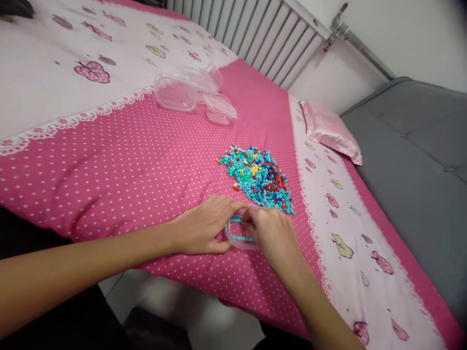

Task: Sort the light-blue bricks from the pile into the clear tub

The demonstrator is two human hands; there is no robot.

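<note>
A clear plastic container (pixel 241 246) sits at the bed's near edge, partly covered by both hands. My left hand (pixel 202 226) grips its left side, fingers along the far rim and thumb at the near side. My right hand (pixel 275 233) reaches into the container from the right, its fingers closed in a pinch; whatever is between them is hidden. Light-blue rows of small bricks (pixel 243 238) lie in the container, along its near and far sides. Just beyond the hands is a heap of small toy bricks (pixel 255 175), mostly turquoise, blue and red, with some yellow and green.
Several clear plastic containers and lids (pixel 175 93) lie farther back on the pink dotted bedspread (pixel 120 160). A pink satin pillow (pixel 330 129) rests at the right by the grey padded headboard (pixel 412 131). Metal bars (pixel 248 34) stand along the far side.
</note>
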